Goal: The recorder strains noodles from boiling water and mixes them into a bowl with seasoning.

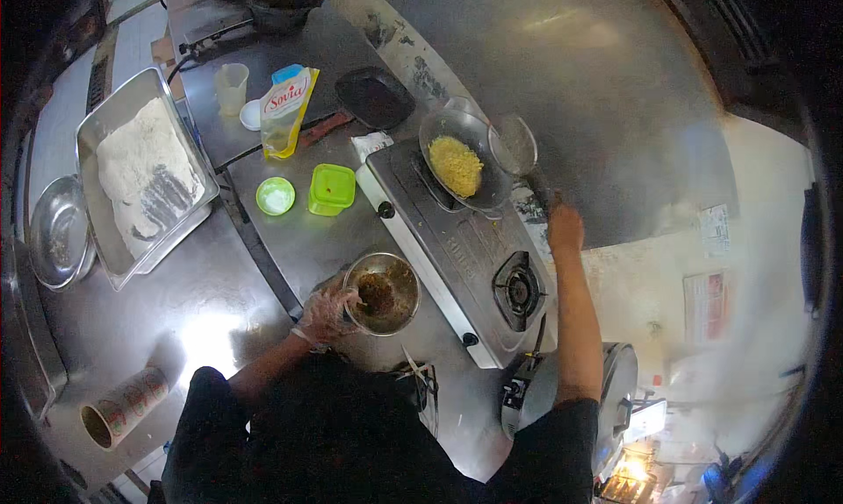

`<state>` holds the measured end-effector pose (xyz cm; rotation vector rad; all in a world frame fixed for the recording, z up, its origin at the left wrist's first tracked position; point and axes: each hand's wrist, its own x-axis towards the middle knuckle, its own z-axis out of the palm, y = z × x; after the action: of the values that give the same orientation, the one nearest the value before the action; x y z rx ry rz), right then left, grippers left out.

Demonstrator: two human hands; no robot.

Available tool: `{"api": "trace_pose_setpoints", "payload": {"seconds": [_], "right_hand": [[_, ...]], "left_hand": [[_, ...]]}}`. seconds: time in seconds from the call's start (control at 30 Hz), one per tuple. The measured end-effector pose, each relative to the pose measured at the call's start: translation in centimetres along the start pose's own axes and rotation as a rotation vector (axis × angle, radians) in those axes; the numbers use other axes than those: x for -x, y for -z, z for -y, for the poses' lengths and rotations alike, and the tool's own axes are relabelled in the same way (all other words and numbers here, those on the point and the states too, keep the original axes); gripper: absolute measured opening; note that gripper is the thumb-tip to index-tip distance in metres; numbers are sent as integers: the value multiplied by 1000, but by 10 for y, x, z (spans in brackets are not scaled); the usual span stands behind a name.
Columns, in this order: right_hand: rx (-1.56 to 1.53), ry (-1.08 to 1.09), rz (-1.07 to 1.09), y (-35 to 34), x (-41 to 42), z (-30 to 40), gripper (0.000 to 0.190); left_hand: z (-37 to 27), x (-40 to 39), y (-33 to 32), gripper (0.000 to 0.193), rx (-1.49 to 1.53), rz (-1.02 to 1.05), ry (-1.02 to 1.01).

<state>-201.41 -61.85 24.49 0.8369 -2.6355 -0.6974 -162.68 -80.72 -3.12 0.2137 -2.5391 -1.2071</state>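
Note:
My left hand [329, 313], in a clear plastic glove, grips the rim of a metal bowl [398, 277]. Brown, grainy residue [379, 293] coats the inside of that bowl. Farther right, my right hand [566, 229] is closed around the handle of a round mesh strainer [514, 142]. The strainer hangs tilted at the right rim of a wok [471, 125]; whether they touch I cannot tell. Inside the wok lies a heap of yellow, crumbly food [456, 167]. The wok sits over the far burner of a two-burner gas stove [448, 240].
Left of the stove stand a green lidded tub [331, 186], a small green bowl of white powder [275, 196] and a yellow-white pouch [284, 115]. A steel tray of flour-like powder [148, 168] is farther left. The near burner [519, 290] is uncovered; a rice cooker [612, 398] stands by my right arm.

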Motion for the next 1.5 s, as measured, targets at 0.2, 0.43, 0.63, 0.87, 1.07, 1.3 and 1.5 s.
{"api": "trace_pose_setpoints", "payload": {"seconds": [0.2, 0.43, 0.63, 0.87, 1.07, 1.3, 1.5], "right_hand": [[-152, -46, 102, -33, 19, 31, 36], [-355, 265, 249, -59, 15, 21, 34], [-1187, 86, 595, -100, 2, 14, 15], [-1099, 171, 654, -87, 1, 35, 16], [-1022, 285, 640, -123, -13, 53, 15], [-1378, -26, 803, -133, -10, 59, 15], [-1648, 199, 725, -133, -2, 62, 21]], "left_hand": [[18, 1, -24, 55, 168, -198, -107], [40, 10, -40, 51, 269, -31, 67], [-27, -17, 23, 45, 333, -146, -156], [-6, -3, -1, 50, 81, -83, -22], [5, -5, -1, 55, 52, -247, -47], [-35, -66, 45, 32, -57, -336, -113], [-9, -63, 36, 29, 229, -411, -115]]}}
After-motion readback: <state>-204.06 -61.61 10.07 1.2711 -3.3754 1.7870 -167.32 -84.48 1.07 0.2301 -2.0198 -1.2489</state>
